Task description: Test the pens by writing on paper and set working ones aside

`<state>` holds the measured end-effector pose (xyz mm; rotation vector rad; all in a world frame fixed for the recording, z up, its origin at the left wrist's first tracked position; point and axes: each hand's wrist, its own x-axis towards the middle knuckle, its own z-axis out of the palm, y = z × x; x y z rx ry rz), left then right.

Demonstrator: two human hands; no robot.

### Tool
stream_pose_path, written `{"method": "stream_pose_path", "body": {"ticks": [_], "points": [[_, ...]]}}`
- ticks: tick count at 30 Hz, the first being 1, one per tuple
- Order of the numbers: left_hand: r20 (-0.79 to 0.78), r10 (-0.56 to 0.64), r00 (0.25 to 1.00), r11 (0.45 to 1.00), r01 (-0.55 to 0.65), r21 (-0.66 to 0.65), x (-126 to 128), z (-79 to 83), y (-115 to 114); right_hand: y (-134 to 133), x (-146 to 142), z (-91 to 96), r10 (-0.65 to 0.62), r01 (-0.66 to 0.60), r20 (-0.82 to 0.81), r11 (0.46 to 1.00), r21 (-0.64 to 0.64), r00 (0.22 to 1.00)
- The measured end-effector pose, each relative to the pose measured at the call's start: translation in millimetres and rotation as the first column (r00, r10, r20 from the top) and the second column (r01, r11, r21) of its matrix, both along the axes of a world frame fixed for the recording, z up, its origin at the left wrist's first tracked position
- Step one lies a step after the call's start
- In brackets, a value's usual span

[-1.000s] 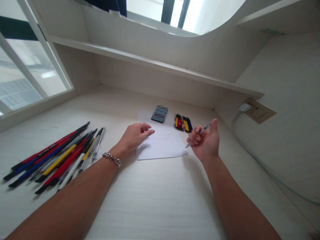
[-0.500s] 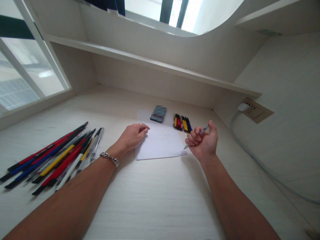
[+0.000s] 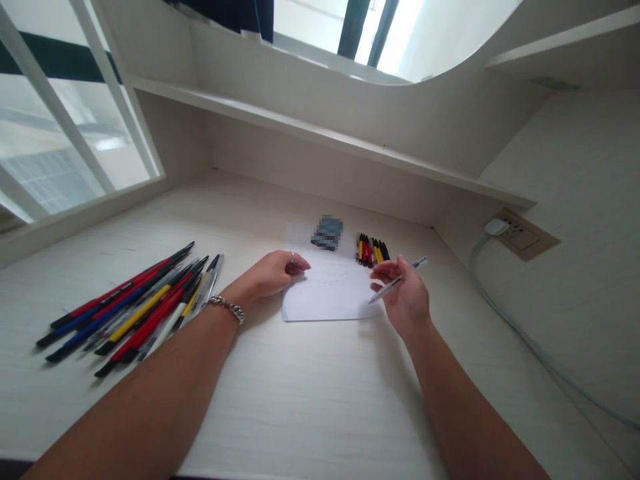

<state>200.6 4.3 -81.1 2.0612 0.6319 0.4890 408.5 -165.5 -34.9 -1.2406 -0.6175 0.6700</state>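
My left hand [image 3: 279, 272], with a ring and a chain bracelet [image 3: 227, 308], lies at the left edge of a white sheet of paper [image 3: 330, 297]. Its fingers are curled together against the paper's margin. At the sheet's right side, my right hand [image 3: 406, 293] is closed on a slim clear pen [image 3: 390, 289]. The pen slants, one end low near the paper's lower right corner and the other sticking out past the thumb side. Whether its low end touches the sheet I cannot tell. Faint marks show on the paper.
A pixelated dark object [image 3: 327, 233] lies at the paper's far end. Several short pens [image 3: 371, 250] are lined up right of it. A larger pile of coloured pens [image 3: 137, 307] spreads out on the left. A plugged charger [image 3: 497, 227] and cable [image 3: 515, 332] run along the right wall.
The pen has turned in my right hand, and the fingers have loosened from a tighter curl. My left hand stays at the paper's edge. The whole view has shifted slightly.
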Motion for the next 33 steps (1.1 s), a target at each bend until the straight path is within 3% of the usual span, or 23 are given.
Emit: {"method": "stream_pose_path", "body": {"ticks": [4,9,12,15,20,27,33], "points": [[0.003,-0.007,1.000,1.000,0.007,-0.009,1,4.0,-4,8,-21,-4.3,0.044,-0.043,0.002,0.984,-0.170,0.999],[-0.009,-0.023,1.000,0.999,0.022,-0.027,0,8.7,-6,23,-53,-0.8,0.250,-0.282,-0.145,0.918,-0.279,0.957],[0.015,-0.058,0.998,0.998,0.059,-0.035,-1,5.6,-3,30,-68,-7.6,0.321,-0.314,-0.028,0.900,-0.301,0.947],[0.022,-0.060,0.998,0.997,0.061,-0.053,-2,3.2,-2,33,-78,-21.0,0.200,-0.121,0.196,0.928,-0.353,0.960],[-0.010,-0.041,0.999,0.999,0.041,-0.028,-1,5.8,-3,29,-82,-31.8,0.229,-0.029,0.486,0.923,-0.384,0.843],[-0.034,-0.044,0.998,0.999,0.044,-0.001,0,3.7,-2,28,-82,-34.9,0.247,-0.040,0.547,0.931,-0.362,0.800],[-0.038,-0.036,0.999,0.999,0.036,0.003,0,6.3,-5,28,-77,-38.1,0.204,0.035,0.608,0.933,-0.357,0.767]]}}
